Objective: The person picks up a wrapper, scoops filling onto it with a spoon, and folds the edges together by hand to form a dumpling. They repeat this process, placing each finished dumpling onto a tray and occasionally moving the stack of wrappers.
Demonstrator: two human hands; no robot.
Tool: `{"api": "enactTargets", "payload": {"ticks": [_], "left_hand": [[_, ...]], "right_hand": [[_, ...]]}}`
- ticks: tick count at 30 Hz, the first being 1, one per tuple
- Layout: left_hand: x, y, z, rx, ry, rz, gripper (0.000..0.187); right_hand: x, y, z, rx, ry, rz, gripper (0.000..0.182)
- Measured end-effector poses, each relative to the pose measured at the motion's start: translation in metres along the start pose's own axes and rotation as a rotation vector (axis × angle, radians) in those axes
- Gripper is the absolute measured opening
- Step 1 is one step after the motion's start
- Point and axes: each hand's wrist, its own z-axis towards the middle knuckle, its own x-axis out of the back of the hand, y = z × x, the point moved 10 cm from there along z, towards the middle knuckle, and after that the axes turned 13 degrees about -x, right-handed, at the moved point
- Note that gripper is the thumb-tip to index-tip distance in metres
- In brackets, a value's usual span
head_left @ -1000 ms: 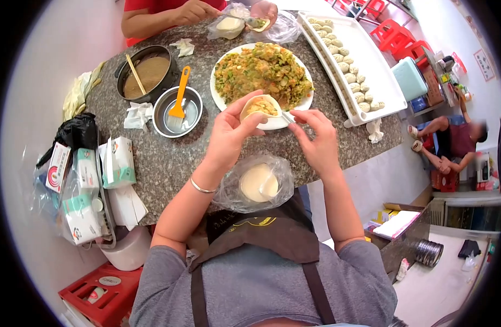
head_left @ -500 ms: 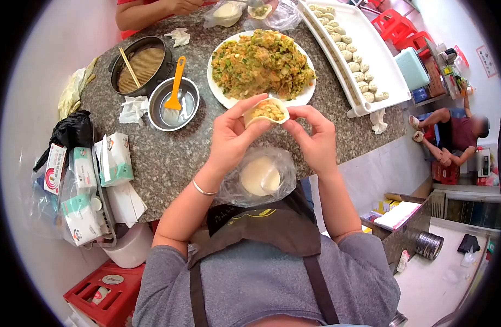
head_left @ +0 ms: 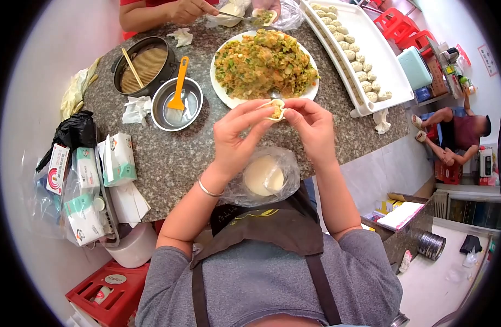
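A round dough wrapper [head_left: 277,110] with orange and green filling is held between both hands, over the near edge of the plate. My left hand [head_left: 235,133] grips its left side, fingers across the far edge and thumb below. On the right, my right hand [head_left: 314,126] pinches the rim with thumb and fingertips. The wrapper is partly folded, with filling still showing. Just beyond lies a white plate [head_left: 222,94] heaped with chopped vegetable filling [head_left: 265,62]. Below my wrists, a stack of pale dough wrappers [head_left: 259,175] sits in a clear plastic bag [head_left: 291,173].
A white tray [head_left: 388,71] holds rows of pleated dumplings [head_left: 352,48] at right. On the left are a metal bowl [head_left: 198,106] with an orange brush [head_left: 179,82], a dark steamer pan [head_left: 166,68] with chopsticks, and tissue packs [head_left: 119,158]. Opposite, another person's hand [head_left: 193,10] holds a utensil.
My hands have closed in on the wrapper, bringing its edges up so less filling shows. Across the table, the other person's hands have come further into view with a utensil at another wrapper.
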Motion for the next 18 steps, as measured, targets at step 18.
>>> {"api": "enactTargets", "payload": {"ticks": [18], "left_hand": [[0.001,-0.003,0.000,0.009,0.019,-0.044,0.015]], "right_hand": [[-0.009,-0.020,0.006,0.066,-0.086,-0.225,0.015]]}}
